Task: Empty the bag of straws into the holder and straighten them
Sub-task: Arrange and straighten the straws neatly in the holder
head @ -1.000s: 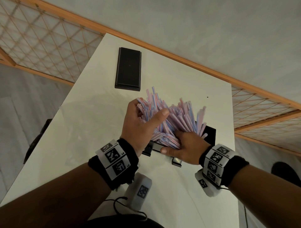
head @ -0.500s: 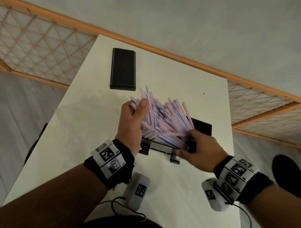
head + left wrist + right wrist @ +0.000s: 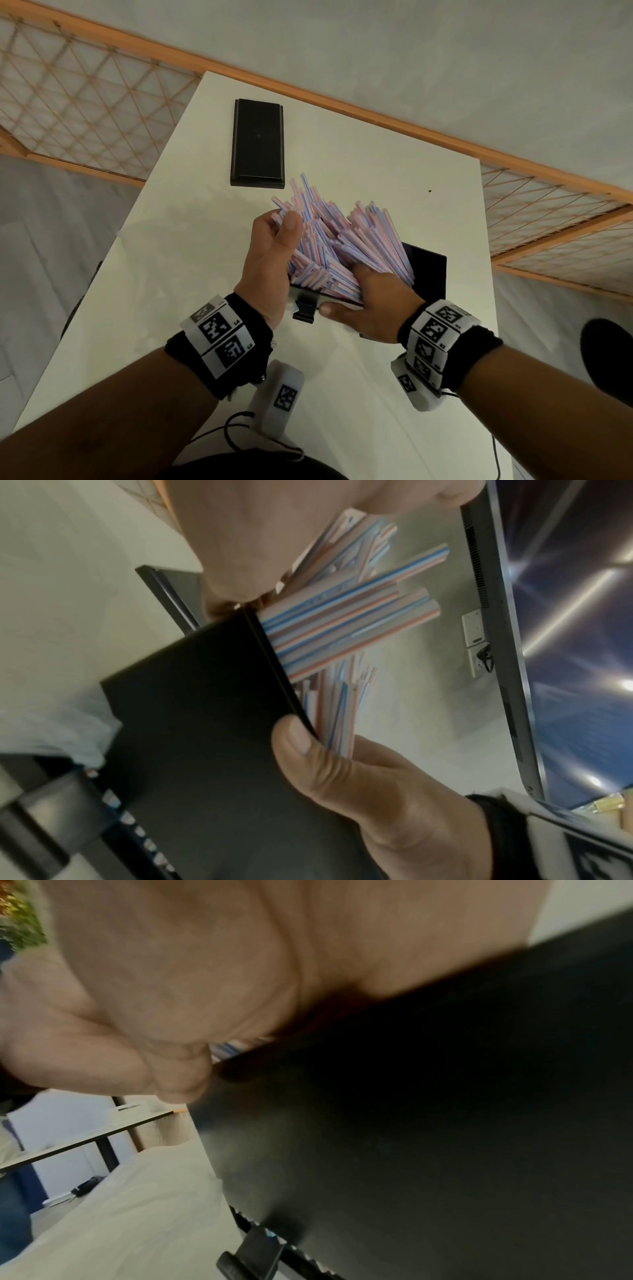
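A thick fan of pink-and-blue striped straws [image 3: 346, 236] stands loosely in the black holder [image 3: 430, 270] at mid-table, leaning away and to the left. My left hand [image 3: 284, 222] cups the bundle's left side, thumb laid over the straws. My right hand [image 3: 346, 294] is at the holder's near wall, thumb outside it and fingers inside among the straws. In the left wrist view the straws [image 3: 342, 620] stick out past the holder [image 3: 205, 723], the right thumb on its rim. The right wrist view shows mostly palm and the holder [image 3: 445, 1123]. No bag is in view.
A flat black lid [image 3: 257, 142] lies on the white table [image 3: 188, 257] beyond the holder, to its far left. A white tagged device [image 3: 281, 394] with a cable sits near the front edge. The table's right edge runs close by the holder.
My right hand went out to the bundle's right end, then came back to the holder's near wall with fingers in the straws. The left hand stayed on the left side; the straws shifted.
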Demonstrator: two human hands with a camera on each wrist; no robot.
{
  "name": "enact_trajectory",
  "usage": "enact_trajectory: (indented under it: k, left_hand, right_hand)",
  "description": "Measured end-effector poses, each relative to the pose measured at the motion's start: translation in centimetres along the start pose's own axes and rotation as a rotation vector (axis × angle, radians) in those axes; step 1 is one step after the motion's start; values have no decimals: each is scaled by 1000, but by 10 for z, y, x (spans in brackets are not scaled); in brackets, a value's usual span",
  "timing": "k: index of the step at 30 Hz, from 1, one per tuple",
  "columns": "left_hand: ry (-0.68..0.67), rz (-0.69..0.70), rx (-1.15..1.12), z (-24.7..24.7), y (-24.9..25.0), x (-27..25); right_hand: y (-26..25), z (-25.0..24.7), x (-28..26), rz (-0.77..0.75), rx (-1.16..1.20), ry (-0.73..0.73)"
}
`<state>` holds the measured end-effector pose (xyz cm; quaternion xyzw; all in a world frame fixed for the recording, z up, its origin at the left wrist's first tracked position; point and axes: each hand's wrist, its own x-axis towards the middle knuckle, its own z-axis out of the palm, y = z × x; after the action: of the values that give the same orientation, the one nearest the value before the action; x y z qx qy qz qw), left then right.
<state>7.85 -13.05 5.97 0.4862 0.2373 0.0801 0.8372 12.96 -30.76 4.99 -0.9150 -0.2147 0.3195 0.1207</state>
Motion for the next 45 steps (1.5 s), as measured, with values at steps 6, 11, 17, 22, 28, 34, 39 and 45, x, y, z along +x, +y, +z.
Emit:
enact_trajectory:
  k: [6,11,17,22,28,34,39,45]
  left_hand:
    - [-83,87,120,-19,9,1]
    - [-6,642,701,-27,37,-10]
    - [-52,949,1124,-15,30,-31]
    - [-142,921,1285,-13,10,-26]
    - [-268,906,1271,-8,1,-18]
    - [-376,874,1310,3,28,-11]
    - [-419,903,1302,21,68,-13]
    - [-507,930,1294,47,108,-23]
  right_hand:
    - [-3,-3,10,26,-34,25]
    - [-9,-4,7,78,-167,42]
    - [-16,-21,-8,-20,-227,175]
    - [-19,-32,-20,0,-192,216]
    - [-15,-34,-28,35,-86,248]
    - [-16,-25,-32,-54,13,322]
    - [-27,-26,-33,-169,103,394]
    - [-61,-43,-30,-284,258,497]
